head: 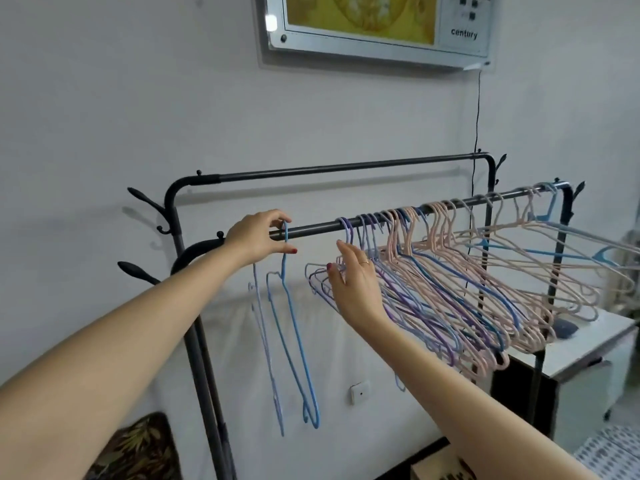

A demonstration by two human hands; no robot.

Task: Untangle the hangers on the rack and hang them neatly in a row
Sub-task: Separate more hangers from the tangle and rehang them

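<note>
Two bare forearms reaching up from the lower edge toward the front rail (pixel 311 229) of a dark metal rack (pixel 175 216). Left hand (pixel 258 237) at the rail's left end, thumb and fingertips pinching the hook of a blue hanger (pixel 294 327) that sits over the rail and hangs edge-on beneath the hand. Just left of it, a paler lilac hanger (pixel 265 341), also edge-on; its hook hidden behind the hand. Right hand (pixel 355 282) a little further along, below the rail, fingers straight and loosely spread, touching the near side of a purple bunch (pixel 398 303), clamped on nothing. Past the right hand, toward the rail's right end, a dense tangle of purple, blue and pink hangers (pixel 485 271), hooks crowded together on the rail, bodies splayed and overlapping at a slant. Near the right corner post, a few looser pale and light-blue hangers. Behind, the rack's empty-looking back rail (pixel 346 167), then a white table (pixel 588 344) at the right, the white wall, and a framed panel (pixel 377 26) marked "century" high up.
</note>
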